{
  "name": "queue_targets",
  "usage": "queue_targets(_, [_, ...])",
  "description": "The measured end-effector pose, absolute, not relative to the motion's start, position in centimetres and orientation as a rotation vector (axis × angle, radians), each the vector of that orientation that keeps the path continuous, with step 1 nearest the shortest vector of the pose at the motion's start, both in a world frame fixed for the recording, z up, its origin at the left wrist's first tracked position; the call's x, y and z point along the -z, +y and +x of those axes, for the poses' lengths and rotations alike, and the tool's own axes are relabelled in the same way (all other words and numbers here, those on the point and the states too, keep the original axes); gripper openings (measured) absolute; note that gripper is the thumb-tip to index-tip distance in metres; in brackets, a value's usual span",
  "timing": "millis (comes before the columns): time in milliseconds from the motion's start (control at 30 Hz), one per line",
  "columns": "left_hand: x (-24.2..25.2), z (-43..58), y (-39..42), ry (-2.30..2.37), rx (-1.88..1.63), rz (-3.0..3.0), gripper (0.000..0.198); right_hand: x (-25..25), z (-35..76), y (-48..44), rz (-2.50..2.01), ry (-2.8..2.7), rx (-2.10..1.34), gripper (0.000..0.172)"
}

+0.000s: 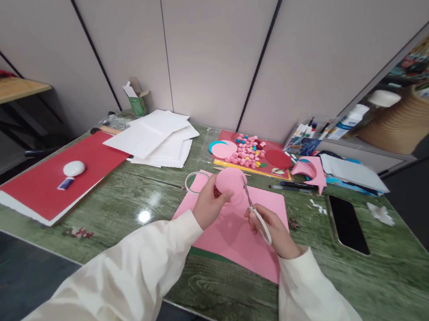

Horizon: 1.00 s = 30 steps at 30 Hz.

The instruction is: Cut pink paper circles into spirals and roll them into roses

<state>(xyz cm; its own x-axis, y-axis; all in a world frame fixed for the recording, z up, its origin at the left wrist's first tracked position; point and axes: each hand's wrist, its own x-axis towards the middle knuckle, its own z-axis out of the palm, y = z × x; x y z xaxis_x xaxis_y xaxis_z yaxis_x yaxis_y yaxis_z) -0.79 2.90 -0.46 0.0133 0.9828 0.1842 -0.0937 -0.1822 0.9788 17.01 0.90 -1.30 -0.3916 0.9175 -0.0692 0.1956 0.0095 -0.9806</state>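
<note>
A round pink paper piece (230,180) is pinched by my left hand (210,202) at its lower left edge. My right hand (269,226) is closed around the white handles of a pair of scissors (260,224), whose blades reach the right edge of the round piece. Under both hands a large pink sheet (242,248) lies on the green table (213,292). A white tape ring (187,182) rests by the sheet's upper left corner. Behind, a red sheet (277,158) bears small pink pieces (248,152) and paper circles.
At the left lies red paper (53,186) with a white oval object (74,168); white sheets (154,134) are behind it. A phone (348,224) and crumpled tissue (380,214) lie at the right, pens (294,187) and a pink offcut (312,169) farther back.
</note>
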Motion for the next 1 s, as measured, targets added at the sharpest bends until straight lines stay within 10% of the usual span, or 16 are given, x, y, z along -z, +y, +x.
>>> queue_targets(1000, [0.87, -1.06, 3.01, 1.055, -1.429, 1.324, 0.015, 1.39, 16.94, 0.95, -1.191, -1.661, -1.416, 0.025])
